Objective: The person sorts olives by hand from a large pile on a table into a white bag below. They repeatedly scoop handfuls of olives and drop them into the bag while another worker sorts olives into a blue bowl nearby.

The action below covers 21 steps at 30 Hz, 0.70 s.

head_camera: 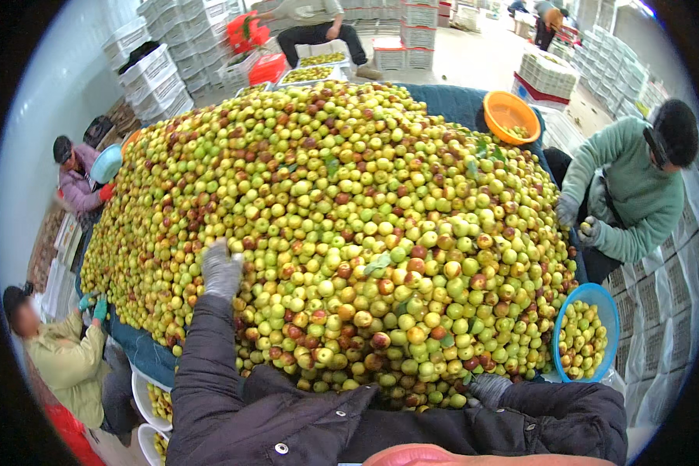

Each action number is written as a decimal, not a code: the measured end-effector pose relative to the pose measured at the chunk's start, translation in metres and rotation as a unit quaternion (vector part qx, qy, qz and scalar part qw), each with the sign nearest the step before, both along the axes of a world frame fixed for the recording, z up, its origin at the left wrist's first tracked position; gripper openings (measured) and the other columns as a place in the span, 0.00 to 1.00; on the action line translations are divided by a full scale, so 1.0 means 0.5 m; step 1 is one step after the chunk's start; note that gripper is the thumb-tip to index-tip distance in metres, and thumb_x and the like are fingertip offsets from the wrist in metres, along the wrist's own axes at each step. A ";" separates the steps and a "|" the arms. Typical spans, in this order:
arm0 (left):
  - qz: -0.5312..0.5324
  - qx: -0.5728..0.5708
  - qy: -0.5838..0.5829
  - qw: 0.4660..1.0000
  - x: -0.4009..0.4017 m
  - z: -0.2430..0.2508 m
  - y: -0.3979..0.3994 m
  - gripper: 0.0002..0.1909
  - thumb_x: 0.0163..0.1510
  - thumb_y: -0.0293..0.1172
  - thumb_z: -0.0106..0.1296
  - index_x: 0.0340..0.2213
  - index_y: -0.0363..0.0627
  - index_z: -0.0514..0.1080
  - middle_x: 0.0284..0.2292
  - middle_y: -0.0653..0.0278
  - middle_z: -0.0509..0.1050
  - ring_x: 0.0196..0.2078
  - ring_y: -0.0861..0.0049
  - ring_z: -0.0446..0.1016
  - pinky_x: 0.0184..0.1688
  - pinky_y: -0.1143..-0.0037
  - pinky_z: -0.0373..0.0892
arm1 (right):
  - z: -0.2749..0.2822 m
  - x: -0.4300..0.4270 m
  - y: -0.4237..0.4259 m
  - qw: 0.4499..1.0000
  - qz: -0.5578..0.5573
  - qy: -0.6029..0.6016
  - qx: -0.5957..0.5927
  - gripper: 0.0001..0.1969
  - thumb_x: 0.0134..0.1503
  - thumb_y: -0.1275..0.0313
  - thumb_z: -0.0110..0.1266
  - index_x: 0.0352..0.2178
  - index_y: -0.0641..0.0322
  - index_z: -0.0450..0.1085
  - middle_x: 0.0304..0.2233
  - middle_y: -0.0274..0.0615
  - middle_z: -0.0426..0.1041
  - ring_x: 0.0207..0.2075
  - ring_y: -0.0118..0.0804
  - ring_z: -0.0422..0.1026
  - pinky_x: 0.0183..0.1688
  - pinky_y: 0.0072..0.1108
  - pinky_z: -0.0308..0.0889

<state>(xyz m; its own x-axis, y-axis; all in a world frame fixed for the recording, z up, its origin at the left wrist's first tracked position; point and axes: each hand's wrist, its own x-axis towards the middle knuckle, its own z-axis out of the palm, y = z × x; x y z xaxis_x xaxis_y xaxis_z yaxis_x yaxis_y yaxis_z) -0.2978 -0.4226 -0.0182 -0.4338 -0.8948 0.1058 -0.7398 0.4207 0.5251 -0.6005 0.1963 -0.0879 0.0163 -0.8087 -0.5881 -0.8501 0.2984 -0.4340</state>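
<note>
A large heap of small green, yellow and reddish jujubes (338, 209) spreads before me on a dark blue cloth (143, 349). My left hand (221, 271), in a grey glove, reaches over the left-middle of the heap. Its thumb stands apart from the fingers, and I see no fruit between them; the hand is slightly blurred. Low at the heap's near edge is my right hand (488, 389), also grey-gloved. Fruit and my dark sleeve partly cover it, so its grip is hidden. A few green leaves (377, 264) lie among the fruit.
A blue basin (616, 332) holding jujubes stands right; an orange basin (492, 110) sits far right. White tubs (143, 399) are low left. People work around the heap: one right (635, 186), two left (64, 355), one behind (320, 35). Crates (157, 87) are stacked behind.
</note>
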 end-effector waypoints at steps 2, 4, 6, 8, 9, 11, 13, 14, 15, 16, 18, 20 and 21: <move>0.138 -0.098 -0.004 0.986 0.133 -0.073 -0.068 0.33 0.65 0.42 0.48 0.64 0.35 0.56 0.66 0.45 0.55 0.69 0.54 0.52 0.71 0.67 0.46 | -0.004 -0.002 0.005 0.999 0.020 0.017 0.028 0.25 0.55 0.60 0.55 0.55 0.51 0.68 0.44 0.54 0.72 0.46 0.59 0.73 0.48 0.43 0.70; 0.193 -0.069 -0.030 0.978 0.209 -0.145 -0.099 0.33 0.68 0.46 0.42 0.66 0.39 0.53 0.68 0.46 0.51 0.72 0.55 0.45 0.73 0.67 0.42 | -0.006 -0.005 0.011 0.999 0.019 0.012 0.046 0.25 0.55 0.59 0.55 0.55 0.51 0.68 0.44 0.55 0.72 0.46 0.59 0.73 0.48 0.43 0.70; 0.184 -0.050 0.021 0.982 0.194 -0.192 -0.141 0.32 0.69 0.47 0.40 0.67 0.42 0.53 0.69 0.50 0.47 0.72 0.56 0.46 0.73 0.67 0.44 | -0.006 -0.007 0.013 0.997 0.021 -0.008 -0.074 0.26 0.56 0.57 0.54 0.55 0.50 0.68 0.44 0.55 0.73 0.47 0.60 0.73 0.50 0.44 0.69; 0.191 -0.073 0.141 0.969 0.147 -0.219 -0.158 0.31 0.69 0.46 0.40 0.67 0.43 0.53 0.70 0.51 0.45 0.72 0.58 0.46 0.72 0.67 0.46 | -0.007 -0.008 0.009 0.998 0.015 0.029 0.045 0.26 0.55 0.57 0.55 0.55 0.52 0.68 0.44 0.55 0.73 0.48 0.59 0.73 0.51 0.44 0.68; 0.176 -0.108 0.194 0.959 0.125 -0.218 -0.168 0.31 0.69 0.46 0.40 0.67 0.44 0.53 0.70 0.52 0.44 0.72 0.59 0.46 0.72 0.67 0.47 | -0.010 -0.007 0.005 0.992 0.020 0.055 0.108 0.26 0.54 0.57 0.55 0.54 0.52 0.69 0.44 0.55 0.73 0.48 0.59 0.73 0.51 0.44 0.68; 0.168 -0.064 0.257 0.950 0.066 -0.213 -0.186 0.32 0.68 0.49 0.40 0.65 0.43 0.56 0.70 0.50 0.42 0.71 0.57 0.45 0.71 0.65 0.51 | -0.010 -0.006 0.001 0.995 0.039 0.055 0.077 0.26 0.55 0.57 0.55 0.54 0.54 0.69 0.46 0.56 0.72 0.50 0.57 0.72 0.53 0.42 0.67; 0.178 -0.113 0.213 0.954 0.005 -0.212 -0.194 0.36 0.67 0.60 0.36 0.60 0.40 0.63 0.69 0.50 0.45 0.70 0.58 0.49 0.69 0.64 0.54 | -0.010 -0.006 -0.001 0.992 0.047 0.037 0.116 0.25 0.57 0.57 0.54 0.54 0.53 0.69 0.46 0.55 0.72 0.50 0.57 0.72 0.52 0.40 0.68; 0.164 -0.092 0.243 0.952 -0.031 -0.211 -0.196 0.36 0.67 0.59 0.36 0.60 0.40 0.63 0.69 0.50 0.46 0.70 0.58 0.49 0.69 0.64 0.54 | -0.011 -0.006 -0.001 0.992 0.051 0.045 0.106 0.23 0.59 0.57 0.52 0.54 0.52 0.69 0.46 0.54 0.72 0.49 0.57 0.72 0.52 0.40 0.69; 0.178 -0.124 0.226 0.950 -0.056 -0.212 -0.192 0.36 0.67 0.59 0.36 0.60 0.40 0.63 0.69 0.50 0.46 0.70 0.58 0.50 0.69 0.65 0.55 | -0.010 -0.004 0.001 0.995 0.043 0.035 0.084 0.22 0.60 0.57 0.51 0.53 0.51 0.70 0.45 0.54 0.72 0.48 0.57 0.73 0.51 0.40 0.69; 0.165 -0.124 0.233 0.950 -0.086 -0.211 -0.192 0.35 0.67 0.59 0.36 0.60 0.40 0.63 0.68 0.50 0.47 0.69 0.58 0.50 0.68 0.65 0.55 | -0.011 -0.003 0.003 0.997 0.027 0.022 0.068 0.21 0.60 0.58 0.51 0.53 0.51 0.70 0.45 0.54 0.73 0.48 0.57 0.73 0.51 0.40 0.69; 0.141 -0.122 0.241 0.952 -0.146 -0.214 -0.187 0.35 0.67 0.58 0.36 0.60 0.39 0.63 0.68 0.50 0.48 0.69 0.58 0.51 0.68 0.65 0.55 | -0.011 0.001 0.010 1.000 -0.002 0.015 0.015 0.20 0.61 0.58 0.49 0.53 0.50 0.70 0.44 0.53 0.73 0.47 0.57 0.73 0.50 0.40 0.70; 0.113 -0.117 0.236 0.958 -0.195 -0.214 -0.176 0.34 0.67 0.57 0.37 0.60 0.39 0.63 0.67 0.50 0.49 0.68 0.58 0.52 0.68 0.65 0.56 | -0.011 0.005 0.017 0.999 -0.011 0.005 0.036 0.19 0.61 0.59 0.48 0.51 0.50 0.71 0.43 0.53 0.74 0.44 0.57 0.74 0.47 0.41 0.71; 0.102 -0.115 0.235 0.960 -0.221 -0.211 -0.171 0.34 0.67 0.56 0.37 0.60 0.39 0.63 0.67 0.50 0.50 0.68 0.59 0.53 0.68 0.65 0.56 | -0.012 0.006 0.020 0.999 -0.012 0.008 0.028 0.18 0.61 0.60 0.48 0.50 0.50 0.71 0.42 0.52 0.74 0.43 0.57 0.75 0.46 0.42 0.71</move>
